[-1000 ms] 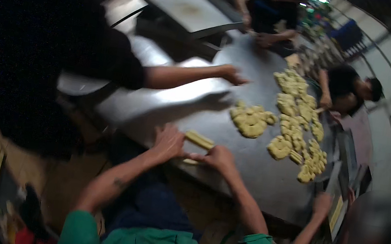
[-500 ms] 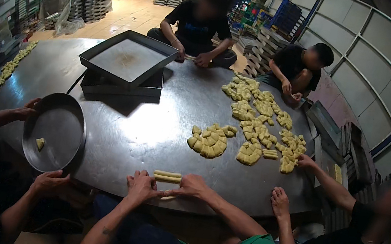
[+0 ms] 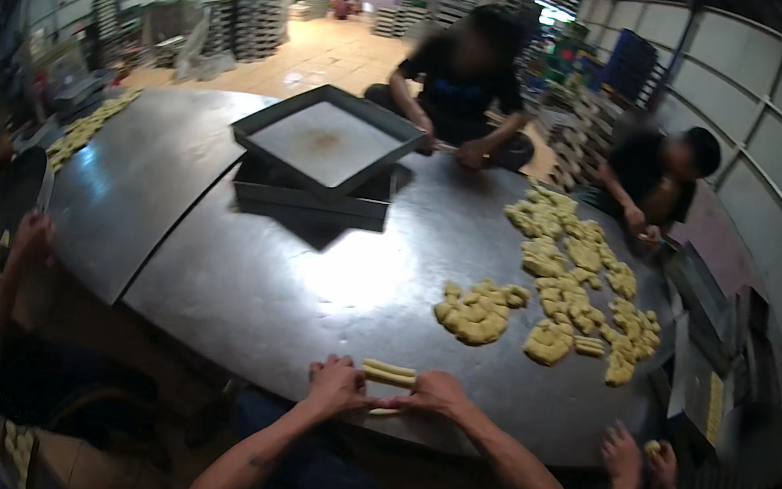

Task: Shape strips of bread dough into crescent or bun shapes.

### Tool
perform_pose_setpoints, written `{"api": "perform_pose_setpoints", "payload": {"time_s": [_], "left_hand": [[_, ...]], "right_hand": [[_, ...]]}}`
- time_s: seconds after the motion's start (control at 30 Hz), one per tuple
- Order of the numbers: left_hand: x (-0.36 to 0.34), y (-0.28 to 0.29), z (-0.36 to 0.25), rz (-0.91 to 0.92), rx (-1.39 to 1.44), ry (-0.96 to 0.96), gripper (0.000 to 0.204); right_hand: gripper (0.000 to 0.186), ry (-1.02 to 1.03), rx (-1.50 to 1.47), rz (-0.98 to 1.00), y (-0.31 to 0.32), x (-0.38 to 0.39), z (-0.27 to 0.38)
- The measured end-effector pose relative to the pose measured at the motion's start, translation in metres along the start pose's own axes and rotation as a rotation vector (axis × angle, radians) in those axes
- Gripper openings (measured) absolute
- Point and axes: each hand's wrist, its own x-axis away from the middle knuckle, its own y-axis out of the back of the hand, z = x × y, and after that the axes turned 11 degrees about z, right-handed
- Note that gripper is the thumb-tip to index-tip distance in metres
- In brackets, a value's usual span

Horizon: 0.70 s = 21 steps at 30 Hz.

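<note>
With your left hand (image 3: 337, 385) and right hand (image 3: 430, 392) curled on a dough strip (image 3: 383, 410) at the table (image 3: 235, 272) edge, six o'clock, beside two finished rolls (image 3: 389, 373), uneven pressing could tear it or nudge it off.

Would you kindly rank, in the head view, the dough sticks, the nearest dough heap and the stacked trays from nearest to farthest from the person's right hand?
1. Dough sticks: just left of the right hand, at its fingertips, near the table edge.
2. Dough heap: farther up the table, slightly right.
3. Stacked trays: farthest, up and to the left, near the table's far side.
</note>
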Motion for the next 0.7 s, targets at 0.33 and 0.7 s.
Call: {"api": "perform_pose_setpoints", "payload": {"time_s": [0.33, 0.7], "left_hand": [[0.013, -0.013, 0.023, -0.047, 0.094, -0.061, 0.047], [0.004, -0.022, 0.018, -0.254, -0.041, -0.03, 0.048]], "right_hand": [[0.084, -0.118, -0.19, 0.177, -0.013, 0.004, -0.003], [0.082, -0.147, 0.007, -0.044, -0.014, -0.001, 0.015]]}}
